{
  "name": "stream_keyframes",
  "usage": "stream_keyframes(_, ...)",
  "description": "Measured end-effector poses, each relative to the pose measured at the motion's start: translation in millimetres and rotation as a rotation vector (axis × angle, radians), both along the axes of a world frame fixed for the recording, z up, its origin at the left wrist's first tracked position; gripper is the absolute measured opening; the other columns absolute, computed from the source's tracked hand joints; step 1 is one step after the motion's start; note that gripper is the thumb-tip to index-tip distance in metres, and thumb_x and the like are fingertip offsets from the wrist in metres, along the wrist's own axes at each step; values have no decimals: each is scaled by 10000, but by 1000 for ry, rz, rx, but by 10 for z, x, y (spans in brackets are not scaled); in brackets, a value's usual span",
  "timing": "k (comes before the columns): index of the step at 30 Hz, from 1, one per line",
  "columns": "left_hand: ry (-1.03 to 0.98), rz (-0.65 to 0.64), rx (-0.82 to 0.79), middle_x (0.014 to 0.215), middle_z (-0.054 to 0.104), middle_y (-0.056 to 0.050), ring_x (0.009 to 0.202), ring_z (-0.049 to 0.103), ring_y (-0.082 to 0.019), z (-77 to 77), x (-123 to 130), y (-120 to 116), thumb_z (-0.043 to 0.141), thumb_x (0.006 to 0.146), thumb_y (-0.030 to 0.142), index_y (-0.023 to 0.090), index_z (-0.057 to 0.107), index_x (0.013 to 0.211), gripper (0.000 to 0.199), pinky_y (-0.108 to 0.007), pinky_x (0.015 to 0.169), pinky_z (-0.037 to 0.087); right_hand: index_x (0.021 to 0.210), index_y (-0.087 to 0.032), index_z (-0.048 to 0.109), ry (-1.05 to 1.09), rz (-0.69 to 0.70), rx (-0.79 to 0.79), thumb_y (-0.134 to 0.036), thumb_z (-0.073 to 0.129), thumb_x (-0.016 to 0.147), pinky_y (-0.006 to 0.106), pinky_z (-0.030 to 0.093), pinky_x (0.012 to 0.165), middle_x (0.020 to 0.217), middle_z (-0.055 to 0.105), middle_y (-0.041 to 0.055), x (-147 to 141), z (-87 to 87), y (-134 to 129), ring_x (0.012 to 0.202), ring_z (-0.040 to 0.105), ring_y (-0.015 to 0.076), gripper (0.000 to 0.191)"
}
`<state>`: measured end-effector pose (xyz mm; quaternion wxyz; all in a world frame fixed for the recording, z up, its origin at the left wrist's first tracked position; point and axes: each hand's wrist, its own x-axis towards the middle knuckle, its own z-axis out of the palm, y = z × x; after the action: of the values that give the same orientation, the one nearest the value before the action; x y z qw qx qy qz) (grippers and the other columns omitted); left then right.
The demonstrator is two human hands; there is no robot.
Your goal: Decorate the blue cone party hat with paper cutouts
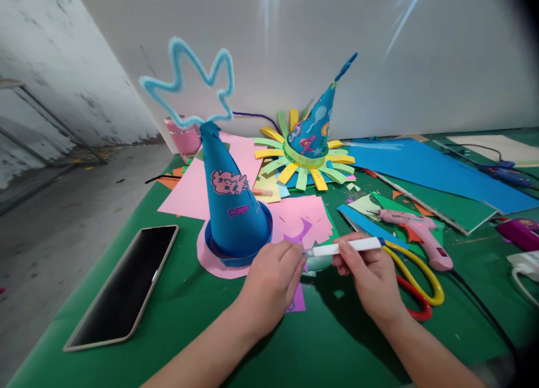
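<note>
Scissors [438, 290] with yellow and red handles lie just beside my right hand [374, 278], which covers part of them. Between thumb and fingers this hand pinches a white pen [357, 246], held above the green table [168, 360] near its middle, the dark blue end pointing right. My left hand [269, 284] has its fingers drawn together at the opposite end of the pen; whether they grip the tip or only meet it, I cannot tell. A purple paper [300, 304] lies partly hidden beneath this hand. Close behind it rises a blue cone hat [231, 214], topped with a light-blue fuzzy outline [174, 73], on a pink base [205, 259]; the cone blocks part of the pink sheets [244, 149] beyond. At far left lies a phone [126, 287], dark screen upward. A pink glue gun [435, 247] lies beyond the scissors, its black cord [478, 304] trailing towards the lower right. Farther back stand a second cone hat [311, 132], ringed by yellow and green strips, and a pink cup [187, 144]; a large blue sheet [425, 166] extends right.
</note>
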<state>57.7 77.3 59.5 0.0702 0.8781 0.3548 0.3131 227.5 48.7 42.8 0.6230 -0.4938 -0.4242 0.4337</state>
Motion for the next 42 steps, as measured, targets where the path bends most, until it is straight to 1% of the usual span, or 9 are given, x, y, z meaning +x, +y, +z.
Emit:
stream_keyframes(5,-23,-9,5,782,619,-88,720,568,-188,-14,-7,-5,379,876,155,132,572,874,194,-319,647,480,766,-173,625,189,-30,-114,-348,688,730,168,403,414,525,620,-26,-38,-26,19,440,522,76,189)
stream_keyframes(12,-131,-36,-214,752,592,-54,678,538,-152,38,1,7,407,862,159,154,572,859,165,-268,620,450,753,-172,644,263,7,-116,-342,699,714,175,421,428,527,615,-20,-25,-10,27,456,522,84,183)
stream_keyframes(18,-281,-58,-593,667,582,-2,607,511,-122,169,-25,54,478,814,166,155,613,781,139,-230,570,404,798,-201,658,143,99,-25,-313,652,769,194,461,514,616,603,-22,45,-23,12,554,548,102,116)
stream_keyframes(22,-336,-71,-901,600,498,26,539,409,-94,228,-43,66,499,796,204,136,613,736,145,-210,498,329,810,-209,651,130,166,-3,-308,627,794,194,452,529,620,588,-25,58,-30,8,573,535,103,103)
stream_keyframes(25,-377,-67,-1037,572,434,43,506,335,-78,234,-50,67,509,785,231,128,607,739,150,-201,457,268,814,-210,643,140,182,-10,-305,620,802,186,445,536,621,588,-26,47,-30,4,575,527,95,98)
stream_keyframes(29,-392,-47,-1079,577,432,43,509,326,-76,215,-46,70,514,781,246,122,605,740,159,-200,458,253,796,-209,634,141,166,-12,-308,627,796,174,432,533,619,575,-33,14,-19,-6,564,515,82,100)
stream_keyframes(36,-418,-23,-1073,604,503,19,549,407,-91,160,-4,114,539,764,251,108,626,743,169,-217,511,317,765,-186,606,113,87,-16,-334,636,767,191,413,485,576,546,-31,-35,-2,31,522,495,88,151)
stream_keyframes(39,-438,3,-1061,681,563,-5,561,456,-102,157,30,115,570,757,307,100,622,948,285,-223,511,358,779,-188,578,67,22,-2,-332,587,788,196,387,455,555,532,-39,-3,-30,92,491,473,88,145)
stream_keyframes(42,-465,74,-916,868,613,-58,573,497,-110,223,5,62,544,786,336,115,467,1226,499,-240,509,412,817,-211,562,-17,-65,44,-325,524,826,209,398,485,598,543,-41,64,-48,140,513,487,92,121)
